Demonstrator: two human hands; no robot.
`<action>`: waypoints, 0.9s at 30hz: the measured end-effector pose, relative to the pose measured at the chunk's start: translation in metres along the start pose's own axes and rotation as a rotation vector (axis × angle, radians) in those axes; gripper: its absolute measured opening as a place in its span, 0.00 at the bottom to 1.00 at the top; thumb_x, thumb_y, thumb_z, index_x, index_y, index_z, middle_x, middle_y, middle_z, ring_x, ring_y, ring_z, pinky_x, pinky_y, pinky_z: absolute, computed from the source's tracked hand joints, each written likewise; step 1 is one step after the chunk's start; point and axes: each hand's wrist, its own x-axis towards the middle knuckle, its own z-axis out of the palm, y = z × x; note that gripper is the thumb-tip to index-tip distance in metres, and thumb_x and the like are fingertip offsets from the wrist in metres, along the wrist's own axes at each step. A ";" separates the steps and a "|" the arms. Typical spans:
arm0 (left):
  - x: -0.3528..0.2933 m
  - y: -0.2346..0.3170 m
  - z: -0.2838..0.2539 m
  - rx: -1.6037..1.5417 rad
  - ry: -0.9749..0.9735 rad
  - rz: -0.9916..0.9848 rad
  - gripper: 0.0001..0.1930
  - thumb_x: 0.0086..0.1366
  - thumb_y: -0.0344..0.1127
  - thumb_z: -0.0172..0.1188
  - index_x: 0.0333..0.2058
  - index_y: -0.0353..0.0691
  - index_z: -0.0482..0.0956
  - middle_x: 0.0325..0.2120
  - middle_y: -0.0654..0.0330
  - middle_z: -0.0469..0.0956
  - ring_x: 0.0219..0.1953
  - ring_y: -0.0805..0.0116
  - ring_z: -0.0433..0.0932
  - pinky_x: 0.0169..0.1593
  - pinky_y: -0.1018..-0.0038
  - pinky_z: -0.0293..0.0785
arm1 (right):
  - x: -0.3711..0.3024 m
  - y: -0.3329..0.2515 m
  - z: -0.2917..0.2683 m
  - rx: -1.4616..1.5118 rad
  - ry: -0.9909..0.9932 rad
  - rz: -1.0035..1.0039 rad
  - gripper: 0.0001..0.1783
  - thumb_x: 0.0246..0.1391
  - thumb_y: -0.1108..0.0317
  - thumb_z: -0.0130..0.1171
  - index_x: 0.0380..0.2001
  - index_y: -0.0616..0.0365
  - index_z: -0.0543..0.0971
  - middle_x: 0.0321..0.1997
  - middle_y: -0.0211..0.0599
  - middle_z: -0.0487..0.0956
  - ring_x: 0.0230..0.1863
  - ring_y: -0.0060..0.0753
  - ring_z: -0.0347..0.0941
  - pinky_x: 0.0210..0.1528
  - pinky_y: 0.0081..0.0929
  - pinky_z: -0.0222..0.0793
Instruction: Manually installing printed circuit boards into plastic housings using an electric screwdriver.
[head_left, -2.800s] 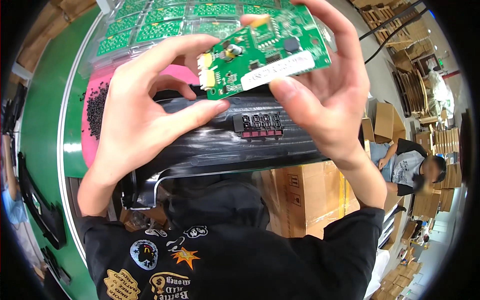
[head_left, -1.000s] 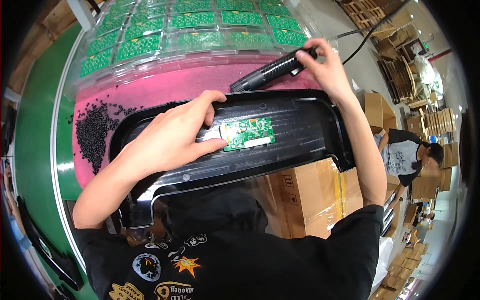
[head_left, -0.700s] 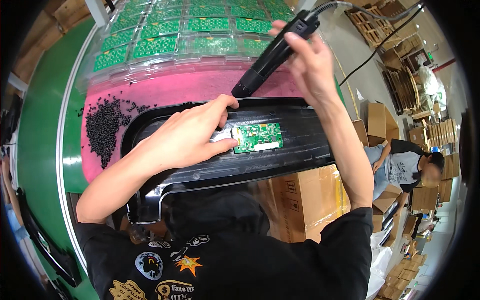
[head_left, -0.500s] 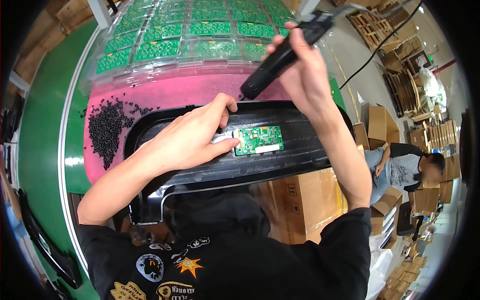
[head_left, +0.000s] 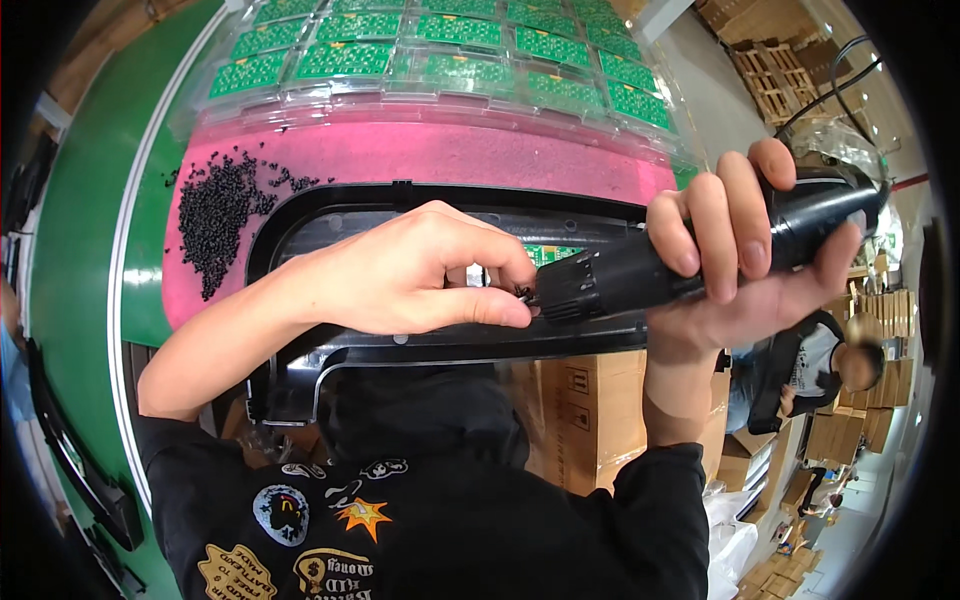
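My right hand (head_left: 735,250) is wrapped round a black corded electric screwdriver (head_left: 625,275), held nearly level with its tip pointing left. At that tip, my left hand (head_left: 430,275) pinches a small black screw (head_left: 524,293) between thumb and forefinger. Below both hands lies a long black plastic housing (head_left: 350,345), open side up. A green circuit board (head_left: 555,252) sits inside it, mostly hidden by the screwdriver and my left fingers.
A heap of small black screws (head_left: 212,225) lies on the pink mat (head_left: 420,150) at the left. Clear trays of green circuit boards (head_left: 460,70) are stacked at the back. Cardboard boxes (head_left: 590,410) stand near the front right. Another person (head_left: 815,360) is farther right.
The screwdriver has swung from a raised slant over the mat to nearly level above the housing. My left hand has lifted off the circuit board and now meets the tool's tip.
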 end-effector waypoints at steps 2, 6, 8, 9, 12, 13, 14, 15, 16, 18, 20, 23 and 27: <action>0.000 0.000 -0.002 0.013 -0.001 0.010 0.11 0.60 0.36 0.67 0.33 0.34 0.78 0.28 0.58 0.79 0.27 0.63 0.78 0.28 0.74 0.71 | -0.001 -0.002 0.001 -0.031 -0.048 0.024 0.25 0.57 0.43 0.57 0.41 0.54 0.67 0.21 0.24 0.70 0.16 0.19 0.67 0.28 0.26 0.66; 0.001 -0.006 0.001 0.207 0.026 0.227 0.13 0.55 0.35 0.69 0.29 0.34 0.75 0.22 0.57 0.73 0.23 0.56 0.74 0.25 0.67 0.69 | 0.000 -0.002 0.003 -0.106 -0.111 0.052 0.25 0.54 0.43 0.60 0.39 0.52 0.67 0.19 0.23 0.71 0.15 0.19 0.68 0.25 0.25 0.67; 0.001 -0.007 0.001 0.410 0.029 0.333 0.12 0.52 0.32 0.70 0.28 0.34 0.76 0.21 0.58 0.72 0.23 0.56 0.73 0.25 0.65 0.70 | -0.001 0.000 0.001 -0.137 -0.194 0.070 0.25 0.54 0.44 0.61 0.40 0.51 0.67 0.19 0.23 0.71 0.15 0.19 0.67 0.25 0.23 0.66; 0.000 -0.008 0.000 0.475 0.027 0.340 0.11 0.49 0.30 0.70 0.27 0.35 0.76 0.19 0.59 0.71 0.23 0.57 0.73 0.24 0.65 0.70 | -0.002 0.001 0.000 -0.153 -0.196 0.081 0.26 0.54 0.43 0.61 0.40 0.51 0.67 0.20 0.23 0.72 0.15 0.19 0.67 0.24 0.22 0.66; -0.002 -0.003 0.000 0.562 0.011 0.313 0.09 0.51 0.28 0.69 0.26 0.35 0.76 0.19 0.58 0.71 0.22 0.56 0.73 0.24 0.65 0.70 | -0.006 0.003 0.005 -0.213 -0.178 0.066 0.27 0.53 0.42 0.61 0.41 0.51 0.67 0.20 0.23 0.72 0.15 0.19 0.67 0.24 0.23 0.66; -0.001 -0.002 0.002 0.556 0.004 0.320 0.09 0.51 0.28 0.69 0.26 0.35 0.76 0.19 0.58 0.71 0.22 0.56 0.73 0.24 0.65 0.70 | -0.011 -0.005 0.011 -0.285 -0.136 0.106 0.27 0.54 0.42 0.60 0.41 0.51 0.66 0.21 0.23 0.72 0.16 0.19 0.67 0.25 0.24 0.66; -0.001 0.000 0.003 0.578 0.073 0.270 0.08 0.52 0.28 0.68 0.26 0.35 0.77 0.20 0.58 0.72 0.22 0.57 0.74 0.24 0.66 0.70 | -0.013 -0.009 0.018 -0.292 -0.128 0.102 0.27 0.54 0.42 0.60 0.41 0.51 0.66 0.21 0.23 0.72 0.16 0.19 0.67 0.25 0.24 0.66; -0.002 0.000 0.004 0.609 0.152 0.207 0.07 0.53 0.27 0.68 0.27 0.35 0.78 0.20 0.58 0.74 0.23 0.58 0.76 0.25 0.67 0.71 | -0.013 -0.010 0.020 -0.355 -0.119 0.042 0.27 0.54 0.42 0.60 0.41 0.52 0.66 0.21 0.23 0.71 0.16 0.19 0.67 0.26 0.24 0.66; -0.002 -0.001 0.003 0.612 0.154 0.202 0.07 0.53 0.27 0.68 0.27 0.35 0.78 0.20 0.58 0.74 0.23 0.58 0.76 0.25 0.67 0.71 | -0.013 -0.011 0.020 -0.418 -0.109 -0.018 0.27 0.54 0.42 0.60 0.41 0.52 0.66 0.21 0.24 0.71 0.16 0.19 0.67 0.26 0.24 0.66; 0.000 -0.002 0.001 0.383 0.221 0.146 0.06 0.55 0.28 0.67 0.29 0.34 0.80 0.22 0.58 0.79 0.24 0.62 0.79 0.26 0.70 0.72 | -0.014 -0.012 0.019 -0.447 -0.151 -0.157 0.28 0.50 0.44 0.63 0.40 0.54 0.66 0.22 0.24 0.72 0.16 0.18 0.66 0.26 0.23 0.66; 0.001 0.001 0.000 0.359 0.200 0.104 0.06 0.55 0.29 0.68 0.30 0.34 0.82 0.23 0.58 0.81 0.24 0.64 0.80 0.26 0.73 0.73 | -0.015 -0.015 0.022 -0.431 -0.155 -0.206 0.27 0.48 0.45 0.63 0.39 0.54 0.67 0.21 0.23 0.72 0.16 0.16 0.67 0.26 0.22 0.67; 0.003 0.002 0.002 0.352 0.212 0.118 0.07 0.53 0.29 0.70 0.29 0.34 0.82 0.21 0.58 0.80 0.22 0.64 0.79 0.25 0.73 0.72 | -0.019 0.005 0.026 -0.332 -0.034 -0.385 0.27 0.47 0.46 0.63 0.38 0.53 0.66 0.19 0.21 0.72 0.15 0.15 0.67 0.24 0.20 0.68; -0.002 0.001 0.000 0.367 0.250 0.129 0.08 0.51 0.29 0.72 0.28 0.34 0.82 0.20 0.57 0.80 0.21 0.63 0.79 0.25 0.73 0.72 | -0.018 0.018 0.024 -0.213 0.038 -0.532 0.26 0.46 0.46 0.64 0.37 0.53 0.67 0.19 0.21 0.72 0.15 0.15 0.67 0.23 0.19 0.67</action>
